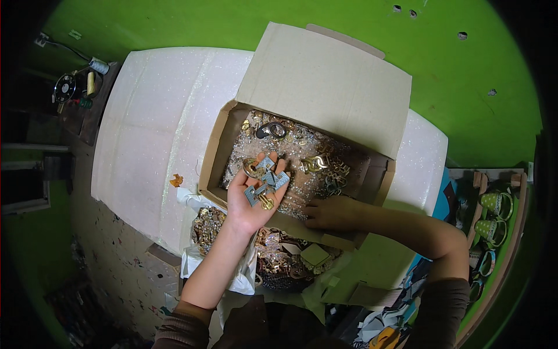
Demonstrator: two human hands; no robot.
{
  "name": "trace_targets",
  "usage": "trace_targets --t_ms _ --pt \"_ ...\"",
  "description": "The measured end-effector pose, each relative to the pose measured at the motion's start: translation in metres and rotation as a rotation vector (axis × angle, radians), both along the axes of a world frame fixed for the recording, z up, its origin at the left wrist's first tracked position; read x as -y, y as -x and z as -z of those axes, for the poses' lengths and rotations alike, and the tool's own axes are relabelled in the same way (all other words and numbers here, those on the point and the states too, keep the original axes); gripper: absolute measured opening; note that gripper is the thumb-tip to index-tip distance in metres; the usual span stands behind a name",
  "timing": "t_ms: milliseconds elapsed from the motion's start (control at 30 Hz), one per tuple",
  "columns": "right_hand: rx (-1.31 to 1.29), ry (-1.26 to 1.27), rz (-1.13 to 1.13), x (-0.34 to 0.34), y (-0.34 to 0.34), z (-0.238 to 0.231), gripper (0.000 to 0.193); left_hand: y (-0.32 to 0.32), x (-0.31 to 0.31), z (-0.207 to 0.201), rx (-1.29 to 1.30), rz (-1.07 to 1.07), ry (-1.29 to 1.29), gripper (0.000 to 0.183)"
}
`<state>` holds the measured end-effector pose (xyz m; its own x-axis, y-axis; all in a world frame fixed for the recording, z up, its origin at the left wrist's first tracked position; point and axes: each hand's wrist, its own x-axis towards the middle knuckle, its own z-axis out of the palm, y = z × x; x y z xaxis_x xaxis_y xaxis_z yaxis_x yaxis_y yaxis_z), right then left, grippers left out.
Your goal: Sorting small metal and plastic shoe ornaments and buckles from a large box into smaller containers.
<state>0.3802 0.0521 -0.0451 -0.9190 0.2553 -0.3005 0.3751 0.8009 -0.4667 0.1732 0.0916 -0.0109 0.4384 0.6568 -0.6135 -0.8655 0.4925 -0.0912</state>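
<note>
Palm up over the left part of an open cardboard box [220, 131], my left hand [244, 212] holds a small heap of metal fittings [268, 180]. They are silvery flat pieces with some gold-coloured ones, and the fingers curl slightly around them. My right hand [331, 212] reaches down inside the box at its near side, fingers bent among small shiny beads [299, 200]. What its fingertips hold, if anything, is hidden. Near the right hand lie gold-coloured chain-like pieces [314, 164] and a pile of dark and gold fittings [336, 174]. A black and silver ring-shaped piece [273, 130] sits toward the back.
The box's raised lid [325, 81] leans back toward a green wall [442, 70]. Under the box is a white glittery table cover [157, 116]. In front stand a white plastic bag [192, 259] of small trinkets and more fittings [285, 262]. Green-patterned shoes [493, 231] rest on a right-hand shelf.
</note>
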Motion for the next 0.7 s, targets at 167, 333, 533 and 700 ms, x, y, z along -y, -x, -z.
trace_targets --t_ms 167,333,533,700 --pt "-0.067 0.196 0.272 -0.009 -0.010 0.005 0.014 -0.003 0.002 0.000 -0.027 0.012 -0.019 0.024" --pt "-0.320 0.446 0.658 -0.040 -0.018 -0.027 0.010 -0.011 0.004 0.005 -0.028 0.056 -0.054 0.031" --pt "-0.560 0.504 0.793 -0.059 0.005 -0.099 0.008 -0.018 0.009 0.009 0.029 0.108 -0.109 0.029" --pt "-0.706 0.097 0.606 -0.048 0.031 -0.095 0.006 -0.039 0.007 0.002 0.006 0.212 0.068 0.030"
